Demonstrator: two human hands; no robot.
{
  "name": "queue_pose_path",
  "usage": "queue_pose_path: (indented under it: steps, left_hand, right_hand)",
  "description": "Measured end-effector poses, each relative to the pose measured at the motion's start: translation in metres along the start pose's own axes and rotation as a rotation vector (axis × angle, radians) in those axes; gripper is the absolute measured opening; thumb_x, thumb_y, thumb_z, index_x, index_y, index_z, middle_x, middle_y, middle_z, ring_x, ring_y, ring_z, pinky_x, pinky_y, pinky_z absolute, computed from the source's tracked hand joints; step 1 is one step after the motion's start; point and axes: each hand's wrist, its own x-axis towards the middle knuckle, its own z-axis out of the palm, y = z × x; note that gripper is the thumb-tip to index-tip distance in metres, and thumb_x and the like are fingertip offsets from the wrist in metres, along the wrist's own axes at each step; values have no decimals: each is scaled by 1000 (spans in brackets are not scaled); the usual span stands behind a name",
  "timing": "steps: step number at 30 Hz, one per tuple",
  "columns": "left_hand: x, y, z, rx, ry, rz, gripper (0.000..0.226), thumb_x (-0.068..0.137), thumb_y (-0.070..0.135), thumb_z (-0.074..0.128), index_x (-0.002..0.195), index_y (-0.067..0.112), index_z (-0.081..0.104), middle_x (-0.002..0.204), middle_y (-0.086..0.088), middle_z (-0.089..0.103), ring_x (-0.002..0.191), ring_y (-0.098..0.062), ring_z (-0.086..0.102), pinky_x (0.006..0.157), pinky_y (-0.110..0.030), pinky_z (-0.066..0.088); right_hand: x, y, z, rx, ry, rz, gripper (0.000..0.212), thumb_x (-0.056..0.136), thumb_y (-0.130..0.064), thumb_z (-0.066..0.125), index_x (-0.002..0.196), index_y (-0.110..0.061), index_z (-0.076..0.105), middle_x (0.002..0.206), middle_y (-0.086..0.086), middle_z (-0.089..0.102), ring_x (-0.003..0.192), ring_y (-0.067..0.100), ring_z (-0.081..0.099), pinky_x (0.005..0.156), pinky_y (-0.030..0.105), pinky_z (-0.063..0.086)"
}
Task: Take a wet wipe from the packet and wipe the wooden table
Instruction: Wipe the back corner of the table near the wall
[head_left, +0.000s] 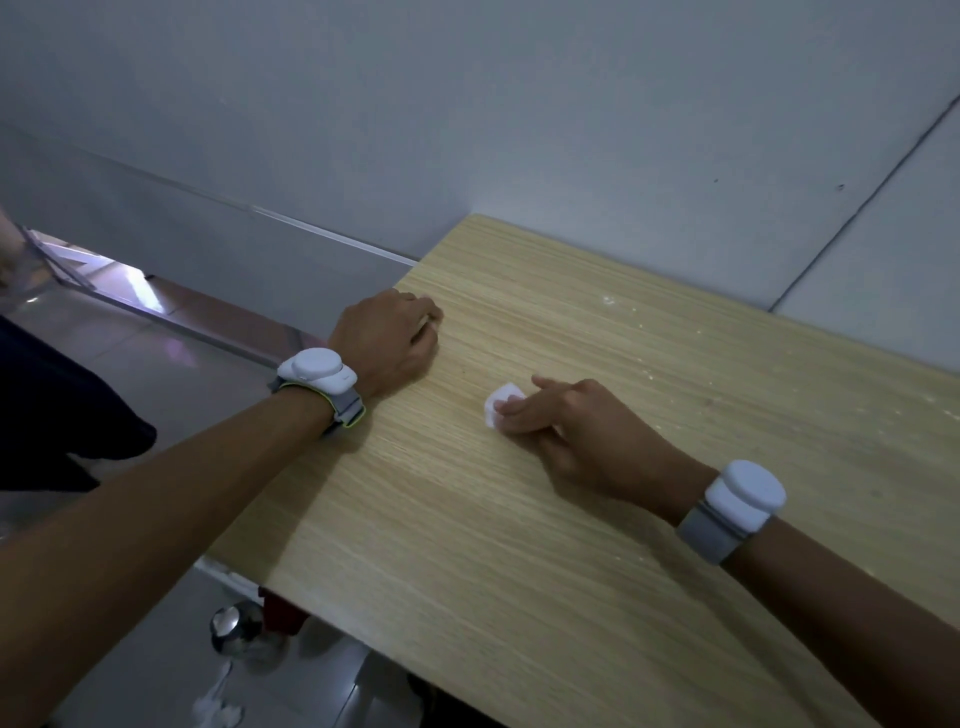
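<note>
Pressing wet wipe (500, 405) onto table (597, 519)

Small white folded wet wipe (500, 404) flat on the light wood-grain surface (597, 519), near its middle, partly covered by fingers (519, 410) pressing on it. Packet not visible.

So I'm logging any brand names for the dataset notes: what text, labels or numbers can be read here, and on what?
None can be read.
The left wrist device has a tiny mark on its side, too small to read.
The right wrist device, wipe and wooden table show no text.
</note>
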Motion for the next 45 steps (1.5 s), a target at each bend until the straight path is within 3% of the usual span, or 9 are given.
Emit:
queue_pose_path:
  steps: [5,11,16,19,23,26,31,37,45]
  left_hand:
    - [2,-1,2,-70,-11,-84,34,95,41,41,111,31,69,109,-2,74,97,-28,65,82,-44,55]
    - [5,-6,6,-51,2,-108,28,97,43,40,111,35,63,91,-4,67,87,-30,63,75,-40,53]
    - [6,-6,8,-53,15,-101,30,97,42,40,111,35,65,96,-4,69,89,-29,64,77,-41,53]
    - [6,-6,7,-62,-1,-99,32,97,43,38,112,35,65,103,-1,71,93,-28,64,80,-42,53]
    - [6,-8,9,-17,-110,-58,35,101,44,40,130,32,57,134,-3,61,125,-27,55,100,-44,48]
    - [11,-11,13,63,-338,-13,59,106,51,29,159,25,27,169,-2,19,156,-17,14,127,-43,13]
    - [14,-12,17,106,-356,-20,66,105,58,23,163,27,16,172,-1,7,158,-14,3,127,-41,3]
    - [15,-13,21,105,-344,-22,68,103,62,21,162,28,18,171,0,9,158,-14,4,127,-42,3]
    - [13,-8,16,102,-342,-21,66,105,57,23,162,25,18,171,-3,9,158,-17,5,127,-43,4]
  right_hand:
    - [-4,16,-3,38,84,74,18,94,-18,66,101,-26,81,104,-9,79,95,4,74,92,35,58]
    - [23,10,1,5,143,199,24,100,-20,51,108,-28,71,93,-29,70,81,0,69,78,24,52]
    - [17,5,8,153,87,119,25,90,-10,64,100,-25,81,99,-10,80,90,1,75,84,31,59]
    - [13,20,-4,36,155,152,22,95,-12,65,100,-26,82,94,-13,79,81,-12,67,79,18,52]
    - [12,10,1,51,78,115,30,101,-16,50,107,-20,79,110,-6,78,99,7,73,104,30,51]
    - [8,7,1,69,-55,104,36,100,-22,48,125,-27,73,129,-3,72,122,5,64,126,34,28]
    - [7,-12,6,-49,-231,81,58,104,-27,36,161,-21,31,169,-4,25,156,1,13,130,43,6]
    - [-9,-14,2,111,-289,-40,48,105,-21,36,151,-21,52,161,-9,41,150,-7,26,131,41,5]
    - [-11,-49,23,10,-345,-174,50,112,-30,30,162,-23,30,169,-8,22,156,-2,7,130,44,0]
